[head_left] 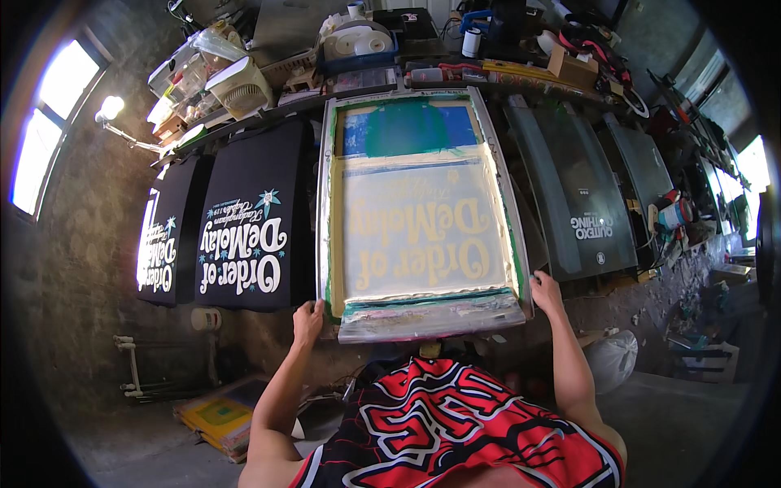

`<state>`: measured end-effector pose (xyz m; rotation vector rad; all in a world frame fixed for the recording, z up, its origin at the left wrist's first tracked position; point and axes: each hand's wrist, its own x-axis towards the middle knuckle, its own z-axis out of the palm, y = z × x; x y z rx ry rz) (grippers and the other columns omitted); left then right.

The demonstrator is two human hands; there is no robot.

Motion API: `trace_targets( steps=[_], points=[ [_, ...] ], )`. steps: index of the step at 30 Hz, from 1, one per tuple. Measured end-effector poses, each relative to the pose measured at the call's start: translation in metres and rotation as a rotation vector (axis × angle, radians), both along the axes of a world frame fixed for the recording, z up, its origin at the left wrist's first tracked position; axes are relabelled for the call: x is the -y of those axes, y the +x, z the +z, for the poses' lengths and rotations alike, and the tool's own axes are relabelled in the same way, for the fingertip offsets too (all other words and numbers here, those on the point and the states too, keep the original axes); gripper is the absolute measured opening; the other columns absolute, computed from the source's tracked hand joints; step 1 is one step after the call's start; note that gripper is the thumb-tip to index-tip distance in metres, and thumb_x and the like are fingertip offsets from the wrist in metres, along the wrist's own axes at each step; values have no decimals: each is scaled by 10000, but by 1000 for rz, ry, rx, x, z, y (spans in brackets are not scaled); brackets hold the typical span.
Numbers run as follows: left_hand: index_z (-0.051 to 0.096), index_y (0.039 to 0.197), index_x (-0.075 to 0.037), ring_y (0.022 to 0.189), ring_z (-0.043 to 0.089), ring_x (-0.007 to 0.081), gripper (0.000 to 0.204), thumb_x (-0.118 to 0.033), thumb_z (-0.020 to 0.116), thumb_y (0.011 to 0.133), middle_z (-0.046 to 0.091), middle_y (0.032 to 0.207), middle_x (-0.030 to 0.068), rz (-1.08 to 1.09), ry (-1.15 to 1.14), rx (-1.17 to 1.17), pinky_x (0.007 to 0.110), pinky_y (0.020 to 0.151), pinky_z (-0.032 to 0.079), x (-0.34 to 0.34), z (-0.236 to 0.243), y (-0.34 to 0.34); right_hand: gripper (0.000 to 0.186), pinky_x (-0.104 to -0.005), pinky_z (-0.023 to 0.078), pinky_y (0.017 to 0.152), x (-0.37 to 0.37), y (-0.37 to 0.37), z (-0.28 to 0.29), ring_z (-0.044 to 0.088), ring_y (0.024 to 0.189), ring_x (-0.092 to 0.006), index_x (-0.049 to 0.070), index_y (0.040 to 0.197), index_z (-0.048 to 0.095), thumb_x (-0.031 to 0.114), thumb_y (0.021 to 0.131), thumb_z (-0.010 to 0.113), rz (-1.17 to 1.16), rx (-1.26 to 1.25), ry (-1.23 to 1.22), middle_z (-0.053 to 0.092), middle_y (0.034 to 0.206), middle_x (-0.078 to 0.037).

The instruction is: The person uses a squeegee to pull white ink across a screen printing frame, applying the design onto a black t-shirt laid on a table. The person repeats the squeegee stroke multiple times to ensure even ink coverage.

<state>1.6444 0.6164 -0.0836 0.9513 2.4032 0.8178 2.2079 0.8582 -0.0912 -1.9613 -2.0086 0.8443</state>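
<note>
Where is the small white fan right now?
In the head view, the white fan sits on the cluttered shelf at upper left, above the black printed shirts and just left of the printing screen that both hands hold.

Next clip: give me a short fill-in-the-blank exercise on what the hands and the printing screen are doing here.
1. Both hands grip the near corners of the printing ____.
2. The left hand is at its near-left corner, the right hand at its near-____ corner.
3. The printed shirt left of the screen frame is ____ in colour.

Missing words: screen; right; black
</note>
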Motion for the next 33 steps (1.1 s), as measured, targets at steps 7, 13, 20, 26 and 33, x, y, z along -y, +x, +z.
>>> trace_targets(
  steps=[7, 13, 20, 26, 33],
  points=[
    [661, 800, 71, 668, 630, 433, 582, -485, 645, 971, 605, 691, 293, -54, -185, -99, 490, 662, 483, 9, 0, -3, 345, -521, 475, 728, 6, 9, -24, 657, 892, -487, -67, 887, 631, 250, 986, 537, 115, -9, 29, 646, 869, -310],
    [703, 1059, 48, 839, 711, 415, 355, -287, 602, 998, 698, 849, 255, -45, 54, -71, 421, 765, 545, 10, 17, 0, 285, -500, 528, 821, 0, -18, 12, 670, 938, -466, -18, 1062, 711, 222, 942, 615, 79, 10, 285, 706, 1009, -264],
    [638, 1204, 16, 1172, 604, 380, 574, -8, 612, 631, 655, 1190, 186, -648, 435, -231, 482, 1045, 470, 67, 70, 41, 422, -454, 532, 976, 75, -53, 100, 650, 1097, -358, 13, 1157, 690, 134, 756, 740, 795, -191, 315, 681, 1147, -172],
    [632, 1161, -24, 1171, 587, 347, 573, -45, 707, 594, 622, 1197, 157, -783, 253, -445, 476, 1014, 442, 27, 59, 49, 452, -460, 541, 957, 72, -79, 96, 664, 1087, -323, 29, 1093, 701, 85, 644, 701, 836, 17, 451, 699, 1119, -143],
    [674, 973, -47, 946, 650, 315, 433, -28, 733, 545, 677, 1007, 96, -743, 387, -452, 463, 852, 474, -44, 25, 18, 259, -381, 581, 826, 35, -120, 64, 715, 921, -285, 36, 960, 693, -20, 709, 659, 564, 37, 676, 728, 945, -90]
  ],
)
